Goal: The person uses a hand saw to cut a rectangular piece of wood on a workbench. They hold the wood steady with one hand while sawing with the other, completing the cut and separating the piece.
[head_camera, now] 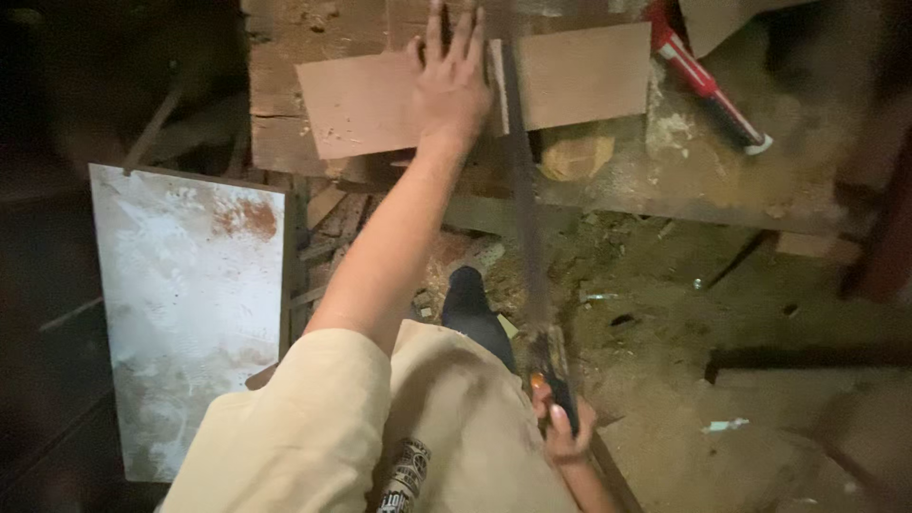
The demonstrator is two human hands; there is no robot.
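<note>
Brown flat board [366,100] lay on rough, dusty bench [722,180]; left hand [451,85] pressed it down, fingers spread flat. Right hand [560,427] was clenched round dark handle of long thin saw [522,190], blade running between board and second rectangular piece [584,74]. Red tube [708,85] lay near.

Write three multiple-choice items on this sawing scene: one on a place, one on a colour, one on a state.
1. Where does the left hand rest?
A. On the brown board
B. On the floor
C. On the white panel

2. What colour is the tube on the workbench?
A. Blue
B. Red and white
C. Green

3. How is the handsaw held?
A. Lying loose
B. Hung on a wall
C. Gripped by the right hand

Answers: 1 A, palm spread flat on it; 2 B, red body, white tip; 3 C, fingers wrap its handle.
</note>
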